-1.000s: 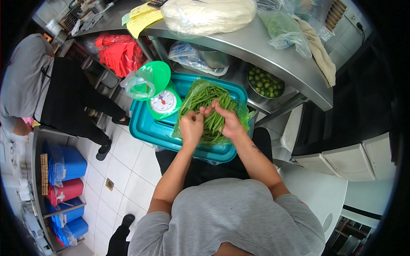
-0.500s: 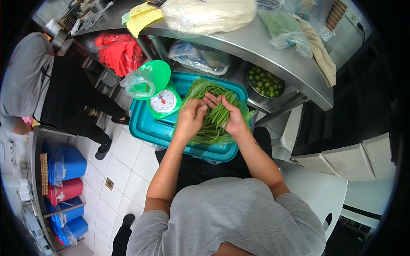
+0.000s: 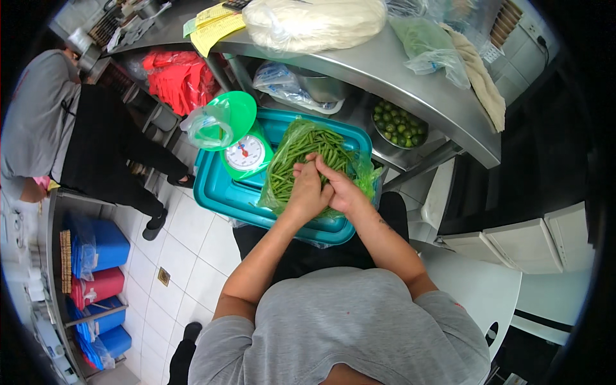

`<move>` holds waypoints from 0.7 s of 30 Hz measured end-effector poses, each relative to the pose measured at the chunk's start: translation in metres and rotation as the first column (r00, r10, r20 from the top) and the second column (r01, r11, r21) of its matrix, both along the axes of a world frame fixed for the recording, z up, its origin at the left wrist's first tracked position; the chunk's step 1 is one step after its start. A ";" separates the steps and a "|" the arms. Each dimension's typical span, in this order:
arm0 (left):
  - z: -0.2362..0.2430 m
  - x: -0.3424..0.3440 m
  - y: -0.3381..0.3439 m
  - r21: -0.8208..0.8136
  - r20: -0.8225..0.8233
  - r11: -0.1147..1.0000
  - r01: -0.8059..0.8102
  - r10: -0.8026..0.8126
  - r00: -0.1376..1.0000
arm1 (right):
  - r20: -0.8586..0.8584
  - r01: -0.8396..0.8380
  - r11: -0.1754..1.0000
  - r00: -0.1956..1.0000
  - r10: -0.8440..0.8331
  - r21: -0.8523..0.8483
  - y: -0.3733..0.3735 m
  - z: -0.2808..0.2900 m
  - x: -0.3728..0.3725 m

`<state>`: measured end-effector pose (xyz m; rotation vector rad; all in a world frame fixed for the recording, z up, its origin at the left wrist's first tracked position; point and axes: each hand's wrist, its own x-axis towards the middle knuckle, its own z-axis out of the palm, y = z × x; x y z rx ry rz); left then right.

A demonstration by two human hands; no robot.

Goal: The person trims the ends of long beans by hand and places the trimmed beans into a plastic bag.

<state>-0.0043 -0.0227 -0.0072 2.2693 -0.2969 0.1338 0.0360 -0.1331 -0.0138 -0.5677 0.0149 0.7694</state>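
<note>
1. Keeping the work low over the green beans (image 3: 290, 168) is advised; these lie in a plastic bag (image 3: 297, 131) on the teal container (image 3: 212, 184), beside the green scale (image 3: 245, 153).
2. The left hand (image 3: 308, 196) and right hand (image 3: 345, 192) are held close together, fingers (image 3: 323, 168) curled; whether a bean is gripped cannot be told.
3. Beans should be pinched gently, so none is bruised.

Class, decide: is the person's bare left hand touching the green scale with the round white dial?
Apart: the head view shows slender green beans separating the left hand from the green scale.
</note>
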 end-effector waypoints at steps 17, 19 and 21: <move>0.038 -0.032 0.045 -0.299 -0.164 0.899 -0.320 0.282 0.945 | 0.284 -0.155 0.946 0.929 0.238 -0.285 0.036 0.038 -0.014; 0.051 -0.039 0.070 -0.293 -0.237 0.835 -0.466 0.409 0.881 | 0.466 -0.045 0.927 0.855 0.228 -0.372 0.052 0.052 -0.008; 0.058 -0.038 0.099 -0.307 0.002 0.800 -0.515 0.541 0.841 | 0.466 0.026 0.911 0.865 0.187 -0.412 0.075 0.059 0.006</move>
